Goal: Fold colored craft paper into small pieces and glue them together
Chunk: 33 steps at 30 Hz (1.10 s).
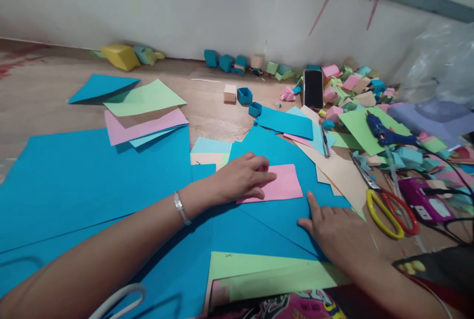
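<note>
A pink paper rectangle [284, 183] lies on blue sheets [252, 230] in front of me. My left hand [246, 178] rests on its left part, fingertips pressing on the paper and palm down, not gripping it. Just right of the pink piece, my right hand [333, 225] lies low over the blue sheet, index finger and thumb stretched apart, holding nothing. The index fingertip is close to the pink paper's right edge. Below both hands, a light green sheet [266, 269] sits at the near edge.
Scissors [388, 210] with yellow and red handles, a purple power box [425, 200] and a blue glue gun [388, 134] lie on the right. A phone [313, 89] leans near a pile of paper pieces [355, 84]. Folded sheets [144, 129] lie at left; small paper boxes [244, 95] stand farther back.
</note>
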Motion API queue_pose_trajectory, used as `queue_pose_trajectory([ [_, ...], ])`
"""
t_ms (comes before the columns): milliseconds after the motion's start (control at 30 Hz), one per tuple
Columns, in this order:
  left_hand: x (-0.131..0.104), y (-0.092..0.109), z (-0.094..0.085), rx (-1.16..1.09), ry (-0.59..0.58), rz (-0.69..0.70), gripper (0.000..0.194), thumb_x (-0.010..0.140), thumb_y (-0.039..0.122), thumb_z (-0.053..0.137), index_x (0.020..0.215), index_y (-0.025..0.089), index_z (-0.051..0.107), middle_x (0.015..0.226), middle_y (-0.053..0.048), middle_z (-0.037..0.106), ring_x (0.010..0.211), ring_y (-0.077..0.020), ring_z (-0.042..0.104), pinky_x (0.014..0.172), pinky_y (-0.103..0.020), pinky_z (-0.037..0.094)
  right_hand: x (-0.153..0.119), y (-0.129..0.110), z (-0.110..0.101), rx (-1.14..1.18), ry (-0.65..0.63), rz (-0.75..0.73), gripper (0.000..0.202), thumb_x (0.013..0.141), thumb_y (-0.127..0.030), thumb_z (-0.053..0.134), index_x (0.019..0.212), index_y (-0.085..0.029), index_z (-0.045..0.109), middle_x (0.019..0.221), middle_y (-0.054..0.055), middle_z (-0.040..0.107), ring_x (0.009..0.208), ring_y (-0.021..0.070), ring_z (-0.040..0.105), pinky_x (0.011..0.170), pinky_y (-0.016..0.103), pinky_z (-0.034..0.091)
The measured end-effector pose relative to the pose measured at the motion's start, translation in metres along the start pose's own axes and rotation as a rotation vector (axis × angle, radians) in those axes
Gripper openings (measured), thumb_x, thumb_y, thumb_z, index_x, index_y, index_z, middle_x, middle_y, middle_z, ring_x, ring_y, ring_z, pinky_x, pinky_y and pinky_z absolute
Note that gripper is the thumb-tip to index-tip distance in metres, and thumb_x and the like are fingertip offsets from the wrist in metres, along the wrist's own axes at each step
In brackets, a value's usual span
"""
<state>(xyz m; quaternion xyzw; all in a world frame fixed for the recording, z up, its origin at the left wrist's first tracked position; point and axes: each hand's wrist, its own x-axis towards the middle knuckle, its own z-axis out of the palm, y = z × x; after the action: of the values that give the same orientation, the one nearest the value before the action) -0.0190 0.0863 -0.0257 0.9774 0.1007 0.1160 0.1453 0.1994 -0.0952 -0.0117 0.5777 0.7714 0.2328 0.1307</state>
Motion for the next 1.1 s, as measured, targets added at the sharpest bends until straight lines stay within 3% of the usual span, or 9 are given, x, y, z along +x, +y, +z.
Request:
queue_pose_trajectory([
  [100, 0.0, 0.0, 0.0, 0.005, -0.011, -0.006, 0.041, 0.087, 0.046, 0.059, 0.12, 0.022, 0.062, 0.114, -0.01, 0.056, 0.091, -0.0218, 0.049, 0.086, -0.034, 0.041, 0.006, 0.008, -0.01, 0.06, 0.068, 0.016, 0.044, 0.098, -0.042, 0.041, 0.106, -0.009, 0.069, 0.056, 0.006, 0.054, 0.052, 0.0195, 0.049, 0.056, 0.034, 0.022],
  [200, 0.0, 0.0, 0.001, 0.029, -0.003, 0.007, 0.041, 0.088, 0.046, 0.057, 0.121, 0.021, 0.061, 0.113, -0.011, 0.056, 0.09, -0.0215, 0.049, 0.085, -0.034, 0.041, 0.023, 0.001, -0.017, 0.215, 0.115, -0.058, 0.047, 0.095, -0.049, 0.046, 0.12, -0.013, 0.063, 0.072, 0.008, 0.059, 0.066, 0.0227, 0.051, 0.061, 0.035, 0.027],
  [400, 0.0, 0.0, 0.004, 0.113, -0.006, 0.066, 0.035, 0.092, 0.038, 0.055, 0.12, 0.018, 0.059, 0.11, -0.012, 0.057, 0.096, -0.0235, 0.05, 0.086, -0.036, 0.04, 0.036, -0.029, -0.01, 0.339, 0.078, -0.178, 0.064, 0.089, -0.056, 0.052, 0.128, -0.005, 0.055, 0.08, 0.009, 0.058, 0.073, 0.0242, 0.048, 0.061, 0.036, 0.028],
  [700, 0.0, 0.004, -0.001, 0.128, 0.013, 0.08, 0.029, 0.094, 0.023, 0.048, 0.12, 0.018, 0.059, 0.111, -0.013, 0.059, 0.091, -0.0213, 0.05, 0.082, -0.033, 0.039, 0.05, -0.04, -0.016, 0.328, 0.062, -0.365, 0.07, 0.09, -0.057, 0.046, 0.137, -0.005, 0.046, 0.081, 0.008, 0.056, 0.071, 0.0229, 0.047, 0.061, 0.037, 0.03],
  [967, -0.002, -0.003, -0.004, 0.087, -0.05, 0.122, 0.045, 0.083, 0.027, 0.064, 0.126, 0.017, 0.055, 0.117, -0.013, 0.056, 0.096, -0.024, 0.048, 0.086, -0.034, 0.038, 0.073, -0.046, -0.015, 0.373, 0.072, -0.5, 0.067, 0.092, -0.061, 0.036, 0.128, -0.007, 0.052, 0.078, 0.006, 0.055, 0.067, 0.022, 0.048, 0.059, 0.035, 0.029],
  [1100, -0.004, -0.002, -0.004, 0.061, -0.029, 0.103, 0.033, 0.093, 0.027, 0.052, 0.125, 0.022, 0.056, 0.117, -0.011, 0.056, 0.096, -0.0218, 0.048, 0.086, -0.033, 0.038, 0.085, -0.054, -0.02, 0.403, 0.098, -0.513, 0.064, 0.091, -0.061, 0.04, 0.12, -0.007, 0.056, 0.084, 0.01, 0.058, 0.075, 0.026, 0.051, 0.069, 0.04, 0.035],
])
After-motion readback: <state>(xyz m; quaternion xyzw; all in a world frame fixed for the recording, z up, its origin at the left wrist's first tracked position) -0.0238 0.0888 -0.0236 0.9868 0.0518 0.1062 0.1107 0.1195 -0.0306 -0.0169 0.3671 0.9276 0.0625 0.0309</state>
